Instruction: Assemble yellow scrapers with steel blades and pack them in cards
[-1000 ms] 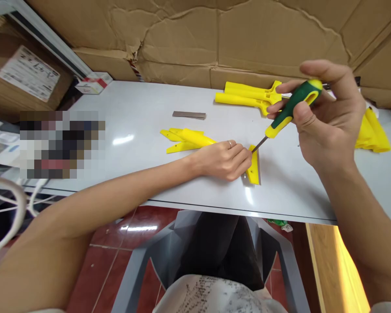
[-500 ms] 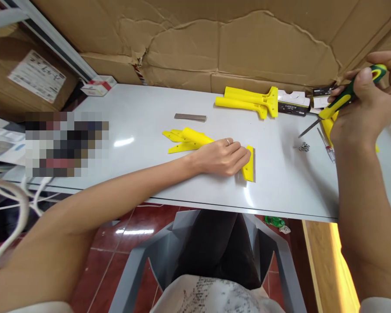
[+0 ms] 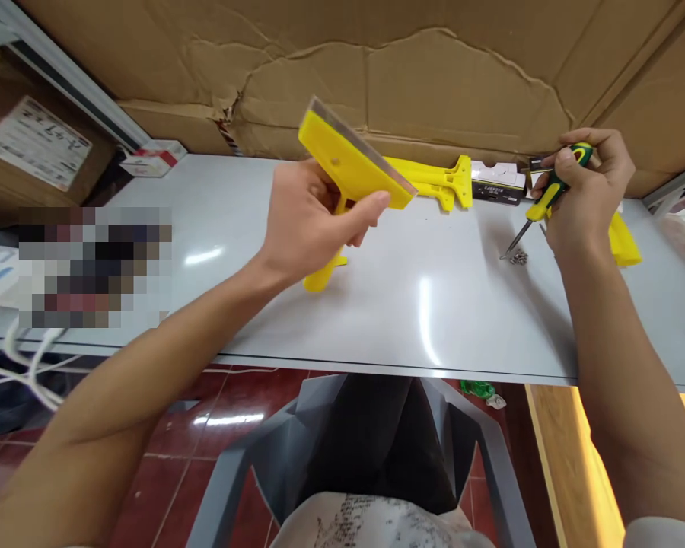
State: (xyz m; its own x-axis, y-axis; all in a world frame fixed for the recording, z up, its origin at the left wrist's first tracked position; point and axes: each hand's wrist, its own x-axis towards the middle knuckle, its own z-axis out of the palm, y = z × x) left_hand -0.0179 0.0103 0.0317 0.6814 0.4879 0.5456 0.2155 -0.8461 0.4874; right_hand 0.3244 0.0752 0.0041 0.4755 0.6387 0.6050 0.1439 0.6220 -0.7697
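Here the left hand [image 3: 308,221] is clenched round the handle of a yellow scraper [image 3: 351,179], lifted above the tabletop [image 3: 434,304] at upper centre of the frame, its metal blade edge uppermost and bare. A thumb sliding along that edge could get cut. At upper right, the right hand [image 3: 585,194] grips a green-and-yellow screwdriver [image 3: 551,194], tip down at a small heap of what look like screws [image 3: 517,257]; a careless poke would likely scatter them toward the tabletop's edge.
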